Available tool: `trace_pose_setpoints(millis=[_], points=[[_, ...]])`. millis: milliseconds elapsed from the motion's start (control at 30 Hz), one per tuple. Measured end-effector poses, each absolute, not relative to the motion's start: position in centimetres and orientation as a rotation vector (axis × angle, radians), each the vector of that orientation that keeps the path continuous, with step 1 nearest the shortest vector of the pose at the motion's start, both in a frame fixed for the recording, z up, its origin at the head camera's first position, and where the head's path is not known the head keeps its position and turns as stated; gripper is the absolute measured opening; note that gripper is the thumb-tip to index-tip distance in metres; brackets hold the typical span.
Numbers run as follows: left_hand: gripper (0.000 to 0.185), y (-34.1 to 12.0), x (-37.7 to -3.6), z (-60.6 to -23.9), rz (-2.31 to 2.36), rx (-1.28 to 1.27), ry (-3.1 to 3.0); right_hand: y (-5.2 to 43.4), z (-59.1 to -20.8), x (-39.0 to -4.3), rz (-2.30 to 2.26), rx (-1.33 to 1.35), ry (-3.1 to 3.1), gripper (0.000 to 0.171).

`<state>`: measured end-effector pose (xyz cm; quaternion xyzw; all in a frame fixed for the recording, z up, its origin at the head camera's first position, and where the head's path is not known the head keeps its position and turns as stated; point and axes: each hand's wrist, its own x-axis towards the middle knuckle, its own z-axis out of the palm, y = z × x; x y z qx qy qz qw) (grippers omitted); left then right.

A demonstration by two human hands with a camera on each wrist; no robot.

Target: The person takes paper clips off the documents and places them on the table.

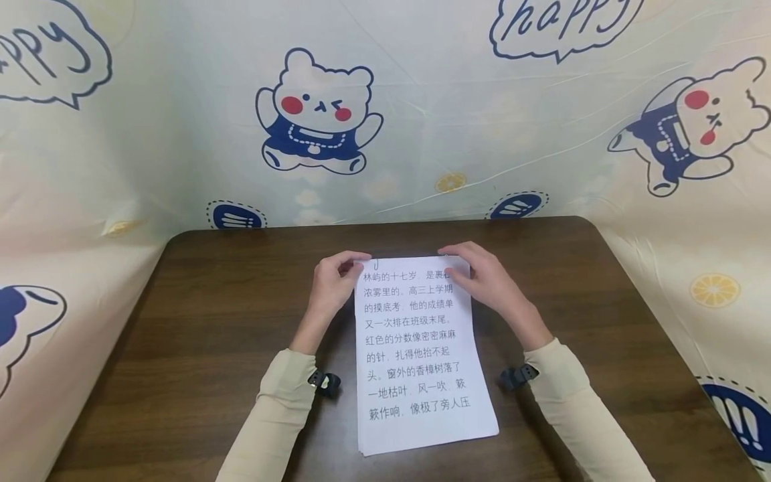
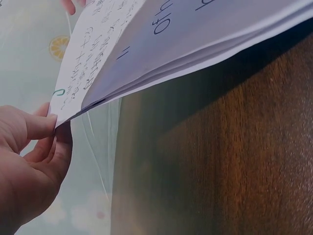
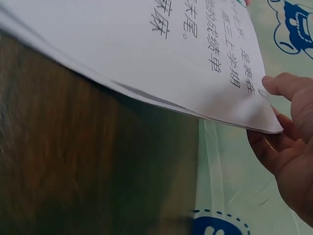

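Observation:
A thin stack of white paper sheets (image 1: 415, 348) with printed Chinese text is held tilted up off the table at its top edge. A green paper clip (image 2: 59, 92) sits on that edge near the left corner. My left hand (image 1: 333, 281) pinches the top left corner, thumb above and fingers beneath. At the top right corner my right hand (image 1: 488, 278) grips the sheets, its thumb on the printed face and its fingers behind. Beside the right thumb, in the right wrist view, a thin loop (image 3: 262, 91) looks like a second clip. Layered sheet edges (image 2: 195, 68) show along the side.
The brown wood-grain table (image 1: 211, 335) lies beneath the papers. A pale curtain (image 1: 421, 114) with cartoon bears hangs behind and at both sides. Dark wrist devices (image 1: 325, 383) are strapped at both cuffs.

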<state>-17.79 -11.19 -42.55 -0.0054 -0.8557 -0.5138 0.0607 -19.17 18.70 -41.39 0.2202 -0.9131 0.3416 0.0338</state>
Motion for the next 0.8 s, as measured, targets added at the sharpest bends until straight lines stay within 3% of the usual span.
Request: trace_pose_setpoints(millis=[800], points=[[0.021, -11.18, -17.92, -42.95, -1.572, -0.022, -2.596, 18.75, -41.37, -20.01, 0.931, 0.745, -2.974, 0.035]])
